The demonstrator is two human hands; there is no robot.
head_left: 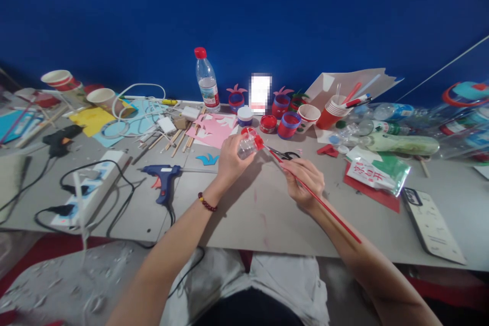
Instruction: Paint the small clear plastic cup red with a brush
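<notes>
My left hand (230, 159) is closed around a small clear plastic bottle piece (247, 147) with red paint on its upper part, held tilted above the table. In my right hand (304, 182) is a long red paintbrush (324, 206), its tip against or very close to the painted part. Just behind the hands stand an open jar of red paint (268, 123) and a jar with a white lid (245, 115). Scissors (287, 155) lie partly hidden behind my right hand. A blue paper cutout (207, 159) rests left of my left hand.
A blue glue gun (167, 178) and a power strip (91, 188) with cables lie to the left. Behind stand a bottle (207, 84), painted cups (289, 126) and a cup of pens (331, 113). A phone (433, 224) and plastic bottles (405, 143) are on the right.
</notes>
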